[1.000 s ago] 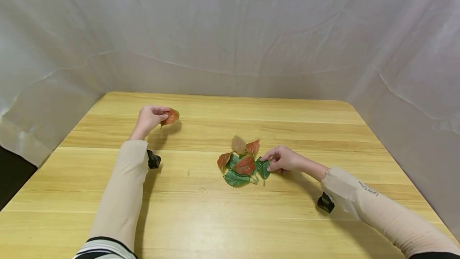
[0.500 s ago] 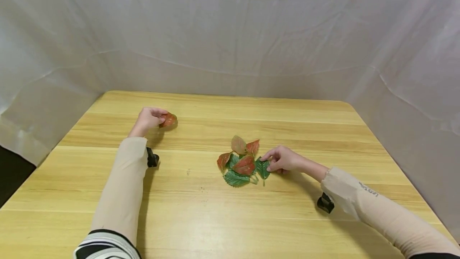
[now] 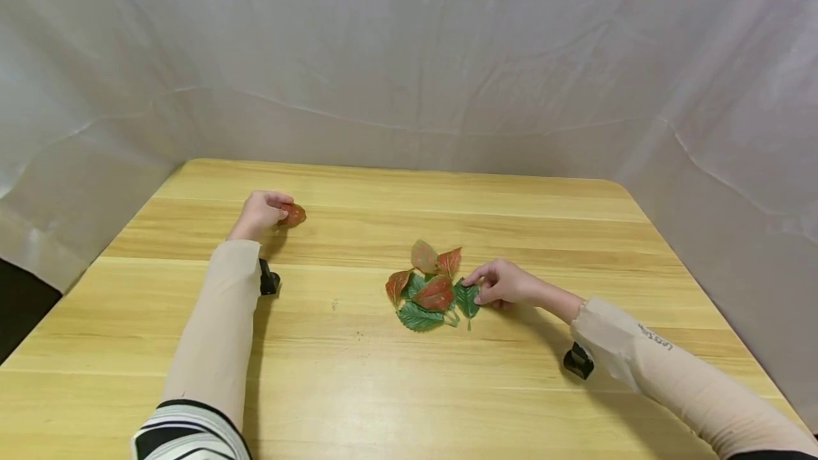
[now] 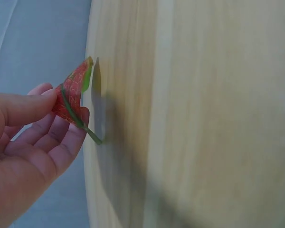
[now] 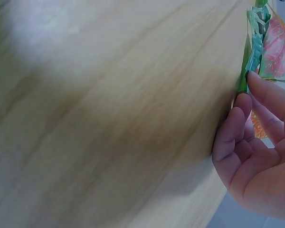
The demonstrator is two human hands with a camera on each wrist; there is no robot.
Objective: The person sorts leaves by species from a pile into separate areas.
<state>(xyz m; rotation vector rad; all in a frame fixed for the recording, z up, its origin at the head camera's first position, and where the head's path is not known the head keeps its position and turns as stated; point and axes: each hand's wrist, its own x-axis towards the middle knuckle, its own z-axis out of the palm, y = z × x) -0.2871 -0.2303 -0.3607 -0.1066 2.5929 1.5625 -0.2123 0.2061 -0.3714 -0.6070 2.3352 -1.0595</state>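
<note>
At the far left of the table, my left hand (image 3: 260, 211) pinches a red leaf (image 3: 293, 215) between thumb and fingers. Its green midrib and stem (image 4: 80, 114) show in the left wrist view, with the tip close over the wood. Right of the table's middle lies a loose pile of red and green leaves, with a red leaf (image 3: 434, 294) on top and a serrated green leaf (image 3: 420, 317) at its front. My right hand (image 3: 505, 284) pinches a dark green leaf (image 3: 469, 298) by its edge, at the right side of the pile.
The wood-grain table (image 3: 383, 389) fills the lower view. Pale cloth (image 3: 409, 62) hangs behind it and along both sides. Black wrist mounts (image 3: 268, 280) hang under the beige sleeves. A few dark specks (image 3: 359, 336) dot the wood left of the pile.
My left hand has moved slightly left and the red leaf it pinches is lower, nearer the table. The right hand and the pile have stayed in place.
</note>
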